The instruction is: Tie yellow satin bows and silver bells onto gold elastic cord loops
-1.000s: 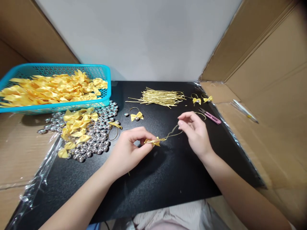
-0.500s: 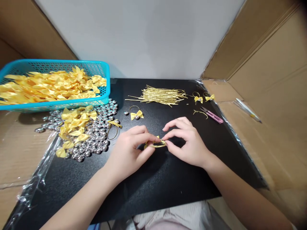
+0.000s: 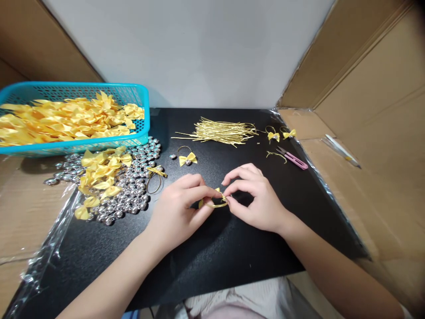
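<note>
Over the middle of the black mat (image 3: pixel 212 252) my left hand (image 3: pixel 177 212) pinches a small yellow ribbon bow with a looped gold wire tie (image 3: pixel 214 201). My right hand (image 3: pixel 257 199) pinches the other end of the same loop, fingertips almost touching the left ones. Both hands are closed on the piece. A finished bow with a silver bead and gold loop (image 3: pixel 186 157) lies just beyond my left hand.
A blue basket (image 3: pixel 141 115) full of yellow bows stands at the back left. Silver beads (image 3: pixel 133 190) with loose yellow bows (image 3: pixel 102 173) spread beside it. Gold wire ties (image 3: pixel 222 131) lie at the back, then two bows (image 3: pixel 280 134) and pink snips (image 3: pixel 294 159). Cardboard walls flank both sides.
My right hand came in from the right, folding the stretched gold wire into a loop at the bow. Since half a second ago the hands have barely shifted.
</note>
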A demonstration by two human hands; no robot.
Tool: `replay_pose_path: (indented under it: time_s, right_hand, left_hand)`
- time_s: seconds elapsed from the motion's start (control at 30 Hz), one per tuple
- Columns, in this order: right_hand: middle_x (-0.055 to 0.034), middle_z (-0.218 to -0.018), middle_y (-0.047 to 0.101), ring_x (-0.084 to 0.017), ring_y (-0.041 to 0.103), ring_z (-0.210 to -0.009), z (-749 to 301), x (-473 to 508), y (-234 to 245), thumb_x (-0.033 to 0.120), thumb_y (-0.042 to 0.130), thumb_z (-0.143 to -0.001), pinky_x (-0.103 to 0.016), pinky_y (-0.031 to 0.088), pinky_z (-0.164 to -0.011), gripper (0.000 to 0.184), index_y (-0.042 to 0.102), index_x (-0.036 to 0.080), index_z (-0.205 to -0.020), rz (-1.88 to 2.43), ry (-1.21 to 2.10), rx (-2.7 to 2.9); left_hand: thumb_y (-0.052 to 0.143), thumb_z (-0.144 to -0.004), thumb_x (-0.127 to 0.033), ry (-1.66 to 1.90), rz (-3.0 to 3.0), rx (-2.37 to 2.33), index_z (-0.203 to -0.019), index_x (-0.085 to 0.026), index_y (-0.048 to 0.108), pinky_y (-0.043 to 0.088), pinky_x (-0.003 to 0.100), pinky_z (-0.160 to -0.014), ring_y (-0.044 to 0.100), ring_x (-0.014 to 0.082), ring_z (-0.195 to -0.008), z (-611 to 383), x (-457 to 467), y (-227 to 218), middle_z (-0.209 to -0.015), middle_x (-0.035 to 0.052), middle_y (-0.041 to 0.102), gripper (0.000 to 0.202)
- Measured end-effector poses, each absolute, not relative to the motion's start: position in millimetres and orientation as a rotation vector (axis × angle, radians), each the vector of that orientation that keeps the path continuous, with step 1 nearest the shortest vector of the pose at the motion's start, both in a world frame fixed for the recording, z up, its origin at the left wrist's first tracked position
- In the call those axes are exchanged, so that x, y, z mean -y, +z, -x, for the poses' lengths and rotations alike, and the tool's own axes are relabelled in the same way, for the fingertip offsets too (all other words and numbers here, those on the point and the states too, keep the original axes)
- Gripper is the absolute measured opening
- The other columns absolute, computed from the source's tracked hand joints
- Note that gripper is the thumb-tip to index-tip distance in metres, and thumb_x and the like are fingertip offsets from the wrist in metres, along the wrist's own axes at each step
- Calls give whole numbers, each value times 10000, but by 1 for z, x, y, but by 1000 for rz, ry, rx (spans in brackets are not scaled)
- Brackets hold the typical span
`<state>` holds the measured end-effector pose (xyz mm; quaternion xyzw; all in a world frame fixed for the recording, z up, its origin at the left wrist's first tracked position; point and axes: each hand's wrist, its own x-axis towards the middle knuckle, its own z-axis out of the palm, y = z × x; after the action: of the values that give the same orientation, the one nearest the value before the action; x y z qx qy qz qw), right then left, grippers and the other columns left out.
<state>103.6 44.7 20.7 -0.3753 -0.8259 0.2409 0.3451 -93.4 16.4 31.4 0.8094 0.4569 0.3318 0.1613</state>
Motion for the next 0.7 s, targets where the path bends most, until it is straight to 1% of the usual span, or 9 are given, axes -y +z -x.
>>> replay_pose_path:
  time_s: [0.23, 0.43, 0.57, 0.7]
  right_hand:
    - [-2, -870, 693, -193, 567, -896, -102, -44, 20, 90, 668, -727, -406, 384, -865, 134, 636, 201, -660, 972, 641, 2136]
    - [-20, -843, 675, -191, 568, -858, -104, -47, 20, 58, 627, -696, -385, 404, -827, 146, 602, 181, -623, 991, 730, 2040]
    - [-22, -819, 664, -174, 582, -819, -105, -50, 19, 61, 614, -704, -353, 428, -800, 149, 608, 181, -617, 956, 801, 1945]
    - [-14, -796, 662, -168, 595, -798, -105, -51, 18, 68, 613, -709, -342, 433, -792, 154, 612, 191, -616, 964, 804, 1895]
  left_hand:
    - [584, -839, -93, 943, -2359, -1295, -837, -154, 769, 450, 249, -596, 576, 143, -645, 93, -16, 31, -695, 35, 610, 195]
    - [570, -848, -111, 952, -2325, -1295, -850, -149, 780, 451, 247, -601, 585, 139, -650, 93, -16, 32, -694, 36, 620, 213]
    - [574, -825, -100, 933, -2221, -1297, -844, -164, 784, 449, 239, -602, 593, 128, -642, 95, -16, 34, -685, 21, 628, 221]
    - [575, -812, -92, 887, -2000, -1277, -814, -187, 784, 433, 223, -563, 579, 109, -593, 95, -16, 36, -645, -6, 629, 230]
